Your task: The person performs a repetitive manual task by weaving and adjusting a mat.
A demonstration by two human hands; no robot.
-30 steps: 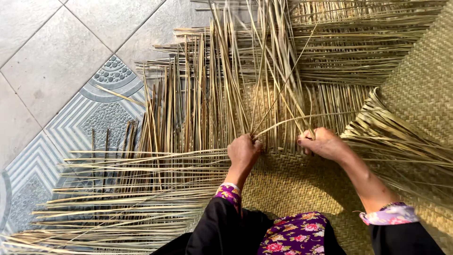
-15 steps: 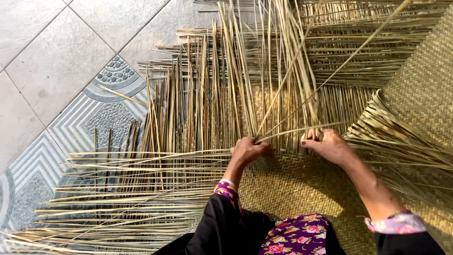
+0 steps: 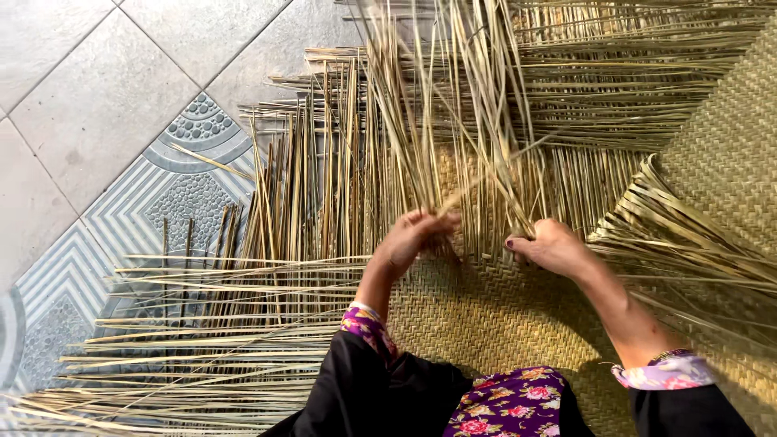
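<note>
A half-woven straw mat lies under me, its finished weave spreading to the right. Long loose reed strips stick up and away from the woven edge. My left hand pinches one strip at the woven edge and lifts it. My right hand presses down on a bunch of upright strips just to the right. Both hands sit at the working edge, a hand's width apart.
More loose reed strips fan out flat to the left over a patterned tile floor. A folded bundle of strips lies at the right. My floral-and-black clothing fills the bottom edge.
My left hand has risen from the woven edge and pulled a strip upward. My right hand has shifted slightly up and stays on the strips.
</note>
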